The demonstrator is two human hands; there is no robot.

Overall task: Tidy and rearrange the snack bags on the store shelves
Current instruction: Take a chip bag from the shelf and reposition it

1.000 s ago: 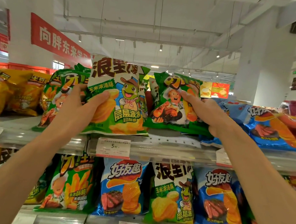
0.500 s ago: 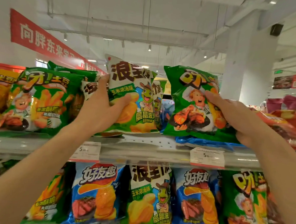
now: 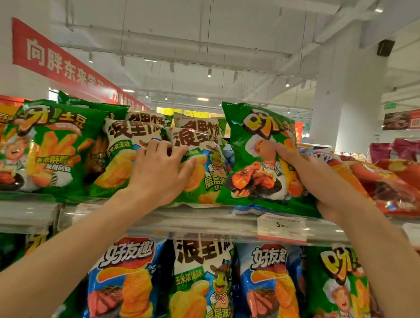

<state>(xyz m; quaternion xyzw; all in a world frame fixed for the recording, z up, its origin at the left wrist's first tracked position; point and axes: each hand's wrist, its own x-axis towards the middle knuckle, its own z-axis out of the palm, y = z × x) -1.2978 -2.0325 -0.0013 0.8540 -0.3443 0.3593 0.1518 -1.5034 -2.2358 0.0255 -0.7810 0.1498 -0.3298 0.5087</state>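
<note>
On the top shelf [image 3: 199, 222], my left hand [image 3: 162, 171] lies with spread fingers against the white-and-green frog chip bags [image 3: 201, 163], pressing between two of them. More frog bags stand behind. My right hand [image 3: 319, 181] grips a green chicken-picture chip bag [image 3: 256, 157] by its right side, thumb on the front; the bag stands tilted at the shelf's front, over a blue bag [image 3: 250, 207] lying flat.
A green fries bag [image 3: 48, 147] stands left of the frog bags, yellow bags beyond it. Red bags [image 3: 395, 189] lie at the right. The lower shelf holds blue, frog and green bags [image 3: 200, 282]. A price tag [image 3: 282, 226] hangs on the shelf rail.
My left hand has let the frog bag down into the row and now presses flat on it. My right hand has raised and tilted the green bag.
</note>
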